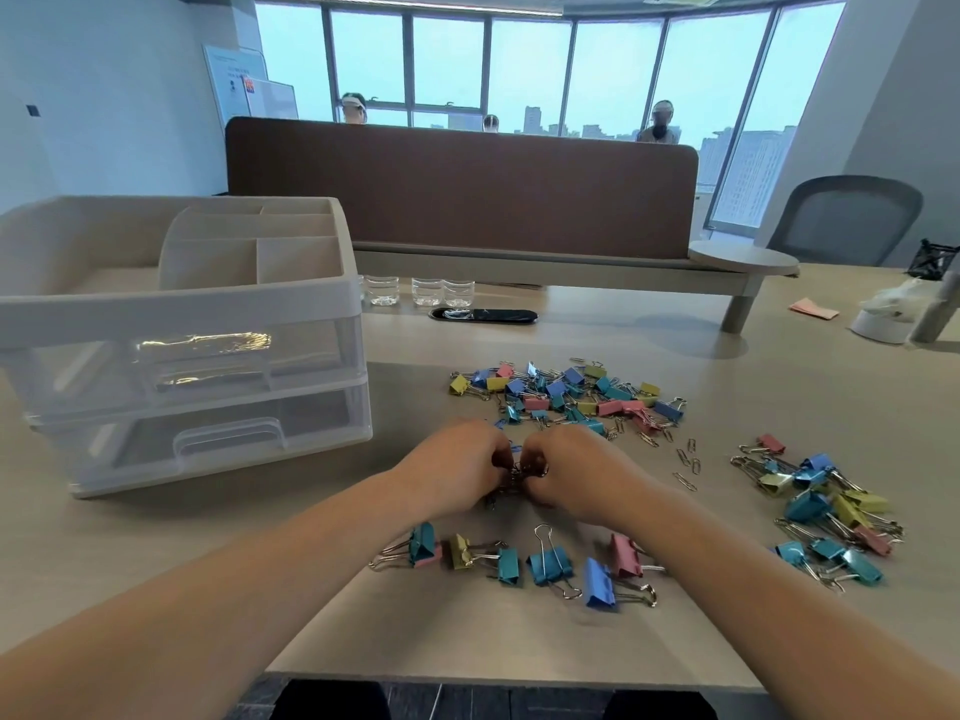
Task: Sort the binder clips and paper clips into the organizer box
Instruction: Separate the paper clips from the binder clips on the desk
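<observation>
- At mid-table (779, 356): left hand (457, 470) and right hand (571, 470) knuckle to knuckle, fingers curled, both pinching one tangle of metal clips (519, 472) between them.
- Just beyond hands: main pile (566, 394) of coloured binder clips, loose paper clips (688, 459) off its right edge.
- Far right: second heap (826, 506).
- Nearest edge: near row (519, 561) of binder clips.
- Left: organizer box (182, 314), upright, both drawers closed, apart from all clips.

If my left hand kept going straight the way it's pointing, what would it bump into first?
Likely the small bunch of metal clips touching the left hand, then the right hand just beyond.
</observation>
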A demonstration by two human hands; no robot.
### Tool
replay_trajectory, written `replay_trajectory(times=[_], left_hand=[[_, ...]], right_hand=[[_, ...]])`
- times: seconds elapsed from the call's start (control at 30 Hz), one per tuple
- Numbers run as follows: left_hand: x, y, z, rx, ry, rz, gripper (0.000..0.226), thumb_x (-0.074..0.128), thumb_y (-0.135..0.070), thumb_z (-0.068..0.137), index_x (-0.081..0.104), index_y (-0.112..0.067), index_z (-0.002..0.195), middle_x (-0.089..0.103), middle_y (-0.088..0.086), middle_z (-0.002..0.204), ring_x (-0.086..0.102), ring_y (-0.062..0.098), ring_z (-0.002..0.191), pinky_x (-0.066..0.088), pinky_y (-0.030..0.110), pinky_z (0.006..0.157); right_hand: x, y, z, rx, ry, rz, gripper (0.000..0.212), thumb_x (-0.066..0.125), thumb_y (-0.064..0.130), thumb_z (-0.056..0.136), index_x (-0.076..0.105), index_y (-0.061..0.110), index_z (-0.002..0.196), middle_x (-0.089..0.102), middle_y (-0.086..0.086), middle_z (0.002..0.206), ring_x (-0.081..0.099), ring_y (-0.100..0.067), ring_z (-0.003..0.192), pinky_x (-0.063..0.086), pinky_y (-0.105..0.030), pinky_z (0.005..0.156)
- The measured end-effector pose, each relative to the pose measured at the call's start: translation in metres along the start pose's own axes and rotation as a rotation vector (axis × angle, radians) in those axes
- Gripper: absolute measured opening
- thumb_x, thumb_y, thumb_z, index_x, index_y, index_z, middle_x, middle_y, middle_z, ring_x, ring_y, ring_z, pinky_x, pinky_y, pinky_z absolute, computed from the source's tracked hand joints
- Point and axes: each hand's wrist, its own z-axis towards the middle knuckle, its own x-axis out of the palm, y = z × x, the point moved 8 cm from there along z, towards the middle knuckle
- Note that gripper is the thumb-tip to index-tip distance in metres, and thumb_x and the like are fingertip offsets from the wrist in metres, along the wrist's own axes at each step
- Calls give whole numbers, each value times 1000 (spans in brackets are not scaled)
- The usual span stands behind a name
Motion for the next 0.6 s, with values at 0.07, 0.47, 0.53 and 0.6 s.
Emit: replay_trajectory(times=[0.07, 0.47, 0.53, 0.6], left_hand=[[0, 1, -1, 4, -2, -7, 22, 57, -18, 93, 72, -16, 108, 70, 4, 103, 62, 18, 93, 50, 31, 81], [-1, 2, 3, 43, -26, -38, 20, 59, -20, 92, 74, -17, 105, 72, 2, 96, 64, 17, 86, 51, 31, 76], [-2, 1, 3, 43, -28, -45, 19, 58, -20, 93, 75, -17, 102, 72, 2, 92, 64, 17, 83, 51, 32, 74], [-3, 2, 2, 44, -38, -56, 18, 58, -19, 92, 75, -16, 100, 71, 1, 86, 63, 16, 79, 49, 29, 69]], right_hand=[[-1, -2, 0, 15, -13, 17, 17, 63, 21, 90, 67, 22, 107, 63, 4, 98, 60, -12, 85, 46, -21, 69], [-4, -9, 2, 34, -62, 86, 15, 63, 15, 88, 70, 21, 100, 61, 6, 89, 56, -8, 74, 40, -18, 63], [-4, -11, 4, 43, -76, 92, 13, 64, 17, 87, 70, 22, 97, 63, 6, 91, 59, -10, 80, 42, -20, 67], [-4, -12, 5, 46, -86, 99, 11, 65, 19, 87, 70, 23, 96, 64, 6, 91, 60, -11, 82, 41, -20, 66]])
